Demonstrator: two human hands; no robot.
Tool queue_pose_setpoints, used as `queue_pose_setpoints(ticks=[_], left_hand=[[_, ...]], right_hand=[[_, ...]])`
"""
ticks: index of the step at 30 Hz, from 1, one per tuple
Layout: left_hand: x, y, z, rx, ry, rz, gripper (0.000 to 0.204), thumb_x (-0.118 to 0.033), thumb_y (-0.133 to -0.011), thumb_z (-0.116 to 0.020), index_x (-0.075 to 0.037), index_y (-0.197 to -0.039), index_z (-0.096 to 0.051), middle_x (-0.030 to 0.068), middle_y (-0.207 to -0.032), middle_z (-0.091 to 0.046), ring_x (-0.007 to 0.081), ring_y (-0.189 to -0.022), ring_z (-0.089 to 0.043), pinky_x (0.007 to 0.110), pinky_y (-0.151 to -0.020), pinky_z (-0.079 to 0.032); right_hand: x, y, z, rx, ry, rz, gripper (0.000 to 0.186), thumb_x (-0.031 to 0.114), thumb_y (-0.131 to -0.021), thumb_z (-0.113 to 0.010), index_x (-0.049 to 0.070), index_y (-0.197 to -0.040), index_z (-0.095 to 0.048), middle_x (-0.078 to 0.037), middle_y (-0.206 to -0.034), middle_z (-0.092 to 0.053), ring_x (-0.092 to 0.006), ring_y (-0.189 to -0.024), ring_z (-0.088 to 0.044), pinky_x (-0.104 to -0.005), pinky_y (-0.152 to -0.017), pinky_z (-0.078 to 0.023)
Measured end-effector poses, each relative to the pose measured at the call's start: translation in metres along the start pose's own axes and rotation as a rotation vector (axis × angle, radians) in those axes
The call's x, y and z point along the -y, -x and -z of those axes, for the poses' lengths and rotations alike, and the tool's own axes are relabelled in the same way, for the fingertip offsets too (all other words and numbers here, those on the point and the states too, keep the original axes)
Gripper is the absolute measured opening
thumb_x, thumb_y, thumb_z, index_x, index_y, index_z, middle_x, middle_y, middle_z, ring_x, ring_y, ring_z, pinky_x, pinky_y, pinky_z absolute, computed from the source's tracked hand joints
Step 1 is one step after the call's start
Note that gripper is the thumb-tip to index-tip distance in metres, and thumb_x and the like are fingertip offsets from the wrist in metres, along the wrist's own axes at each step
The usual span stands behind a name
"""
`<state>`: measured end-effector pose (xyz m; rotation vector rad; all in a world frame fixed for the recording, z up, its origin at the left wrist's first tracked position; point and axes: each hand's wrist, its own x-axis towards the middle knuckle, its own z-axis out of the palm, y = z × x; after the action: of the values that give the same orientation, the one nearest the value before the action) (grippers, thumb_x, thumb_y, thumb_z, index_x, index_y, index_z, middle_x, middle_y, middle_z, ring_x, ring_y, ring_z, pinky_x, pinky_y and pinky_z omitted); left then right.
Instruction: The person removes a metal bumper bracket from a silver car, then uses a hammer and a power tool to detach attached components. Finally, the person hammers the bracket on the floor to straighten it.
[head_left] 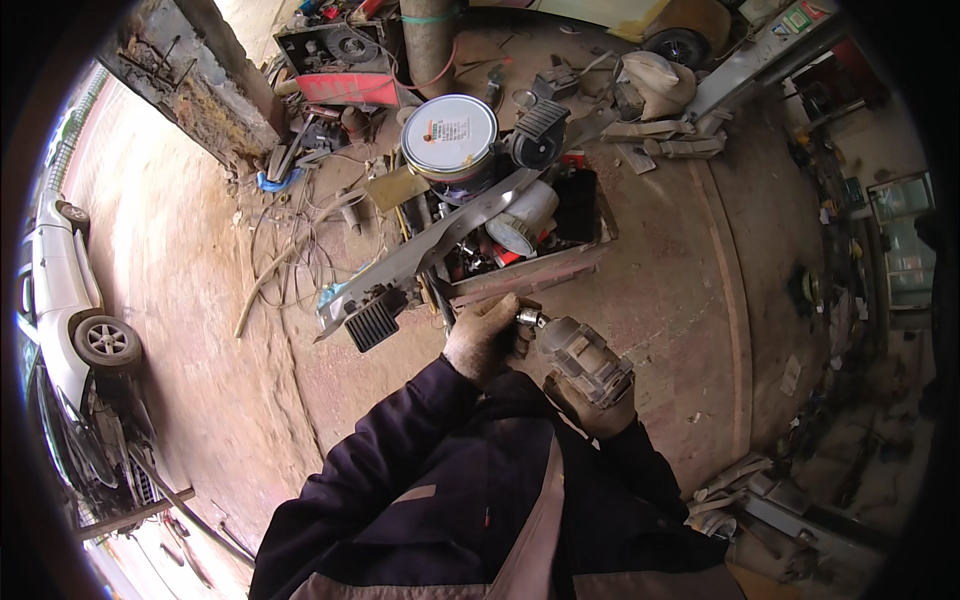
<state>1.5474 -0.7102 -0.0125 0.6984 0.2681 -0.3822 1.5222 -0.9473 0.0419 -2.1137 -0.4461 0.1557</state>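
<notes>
My right hand grips a dusty, worn impact wrench in front of my body. A shiny metal socket sits at its nose. My gloved left hand is closed at the socket, its fingers curled round the socket's near side; part of the grip is hidden. Just beyond my hands stands a crate full of tools and parts. A long grey metal strip lies across it, with a black ribbed pad at its near left end.
A lidded bucket and a white cylindrical container rest at the crate. Cables and a wooden stick lie on the left floor. A concrete pillar stands far left, a white car beyond. Scrap is piled far right.
</notes>
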Motion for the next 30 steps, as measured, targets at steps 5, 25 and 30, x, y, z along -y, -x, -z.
queue_pose_setpoints(ticks=[5,25,30], left_hand=[[0.001,0.0,0.007,-0.064,-0.066,0.031,0.052,-0.043,-0.113,-0.06,0.007,-0.122,-0.07,0.0067,-0.086,-0.072,0.0151,-0.067,-0.065,0.031,-0.061,-0.053],[-0.019,0.016,0.016,-0.029,-0.271,-0.164,0.046,-0.034,-0.115,-0.057,0.0,-0.145,-0.065,0.0037,-0.105,-0.075,0.0102,-0.09,-0.069,0.026,-0.078,-0.054],[-0.018,0.015,0.021,0.011,-0.232,-0.196,0.049,-0.033,-0.115,-0.058,0.003,-0.148,-0.062,0.0078,-0.113,-0.077,0.0121,-0.094,-0.071,0.027,-0.084,-0.056]], right_hand=[[0.009,-0.004,0.0,0.011,-0.074,-0.041,0.027,0.011,-0.09,-0.083,0.002,-0.114,-0.074,-0.014,-0.104,-0.079,-0.0265,-0.091,-0.078,-0.0399,-0.08,-0.062],[0.008,-0.014,-0.015,0.075,-0.005,0.014,0.023,0.013,-0.09,-0.084,0.004,-0.11,-0.076,-0.012,-0.101,-0.079,-0.0279,-0.089,-0.078,-0.0407,-0.078,-0.062],[0.002,-0.013,-0.017,0.101,0.173,0.1,0.023,0.011,-0.09,-0.084,0.003,-0.11,-0.076,-0.012,-0.102,-0.08,-0.0261,-0.088,-0.078,-0.0399,-0.078,-0.062]])
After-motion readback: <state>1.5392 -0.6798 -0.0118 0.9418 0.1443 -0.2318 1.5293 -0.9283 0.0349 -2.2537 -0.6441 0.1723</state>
